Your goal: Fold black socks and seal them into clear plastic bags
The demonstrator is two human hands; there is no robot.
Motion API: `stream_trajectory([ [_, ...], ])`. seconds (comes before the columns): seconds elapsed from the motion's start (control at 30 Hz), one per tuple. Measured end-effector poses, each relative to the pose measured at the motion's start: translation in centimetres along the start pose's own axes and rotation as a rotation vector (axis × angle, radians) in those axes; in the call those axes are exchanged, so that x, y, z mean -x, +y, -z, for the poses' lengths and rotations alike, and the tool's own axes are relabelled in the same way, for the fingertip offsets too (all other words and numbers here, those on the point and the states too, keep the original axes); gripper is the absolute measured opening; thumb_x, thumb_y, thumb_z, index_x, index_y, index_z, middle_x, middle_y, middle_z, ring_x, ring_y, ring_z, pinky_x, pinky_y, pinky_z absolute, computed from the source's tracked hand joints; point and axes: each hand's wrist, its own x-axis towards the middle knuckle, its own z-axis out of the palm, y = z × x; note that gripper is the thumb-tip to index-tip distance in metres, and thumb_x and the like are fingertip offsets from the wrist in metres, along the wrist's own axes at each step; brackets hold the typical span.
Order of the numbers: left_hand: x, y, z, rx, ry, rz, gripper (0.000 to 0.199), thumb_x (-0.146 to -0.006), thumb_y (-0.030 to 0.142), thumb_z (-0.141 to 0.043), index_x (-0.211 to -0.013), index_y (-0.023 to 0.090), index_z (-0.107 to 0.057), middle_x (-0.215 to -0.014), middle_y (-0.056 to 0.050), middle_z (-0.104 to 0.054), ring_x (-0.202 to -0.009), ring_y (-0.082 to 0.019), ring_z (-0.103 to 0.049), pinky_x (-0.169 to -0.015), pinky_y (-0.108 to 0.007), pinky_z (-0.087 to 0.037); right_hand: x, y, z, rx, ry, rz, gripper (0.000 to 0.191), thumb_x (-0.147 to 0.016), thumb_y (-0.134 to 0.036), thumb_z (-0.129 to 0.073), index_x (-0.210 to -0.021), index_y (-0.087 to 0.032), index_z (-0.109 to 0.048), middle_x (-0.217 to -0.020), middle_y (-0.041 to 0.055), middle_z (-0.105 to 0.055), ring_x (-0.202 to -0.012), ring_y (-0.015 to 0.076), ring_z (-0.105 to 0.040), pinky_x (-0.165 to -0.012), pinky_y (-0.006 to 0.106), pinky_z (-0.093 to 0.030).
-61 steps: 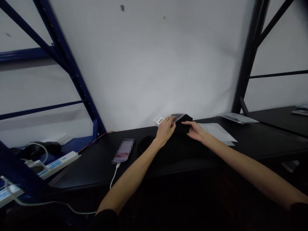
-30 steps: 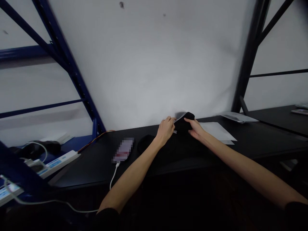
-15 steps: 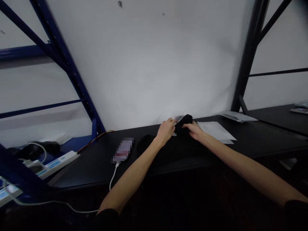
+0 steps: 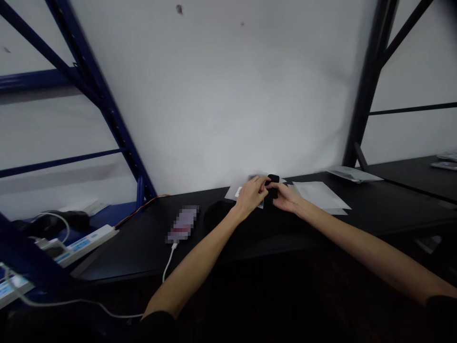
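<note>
Left hand (image 4: 250, 195) and right hand (image 4: 285, 197) together at far edge of bench (image 4: 117, 262). Right grip clamped on black cloth (image 4: 273, 186), left grip closed on plastic sleeve (image 4: 243, 189), cloth pressed against sleeve's edge. Paper sheets (image 4: 319, 195) just right of hands; pixelated phone (image 4: 183, 223) well left, white cable (image 4: 167, 269) trailing near.

Decent room on the black desk (image 4: 117, 252) left of the left hand (image 4: 250, 195), but the phone (image 4: 183, 224) and its white cable (image 4: 168, 267) cut across it; the dark shelf post (image 4: 367, 90) boxes in the far right.
</note>
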Motion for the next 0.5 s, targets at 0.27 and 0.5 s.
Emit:
stream_trajectory([
  [0.27, 0.1, 1.1, 0.1, 0.204, 0.046, -0.066, 0.039, -0.087, 0.007, -0.056, -0.119, 0.024, -0.070, -0.082, 0.002, -0.056, -0.077, -0.013, -0.056, -0.078, -0.027, -0.049, -0.3, -0.1, 0.0, -0.026, -0.068, 0.134, 0.017, -0.082, -0.004, -0.060, -0.077, -0.021, -0.062, -0.072, 0.0003, -0.064, -0.070, 0.0139, -0.062, -0.065, 0.022, -0.055],
  [0.5, 0.5, 1.6, -0.2, 0.270, 0.009, -0.154, 0.030, -0.089, 0.009, -0.057, -0.108, 0.024, -0.075, -0.085, 0.000, -0.060, -0.077, -0.013, -0.056, -0.076, -0.028, -0.048, -0.8, 0.3, 1.3, 0.096, -0.122, 0.099, 0.018, -0.084, -0.008, -0.060, -0.072, -0.021, -0.065, -0.060, 0.0007, -0.062, -0.068, 0.0156, -0.064, -0.069, 0.025, -0.057],
])
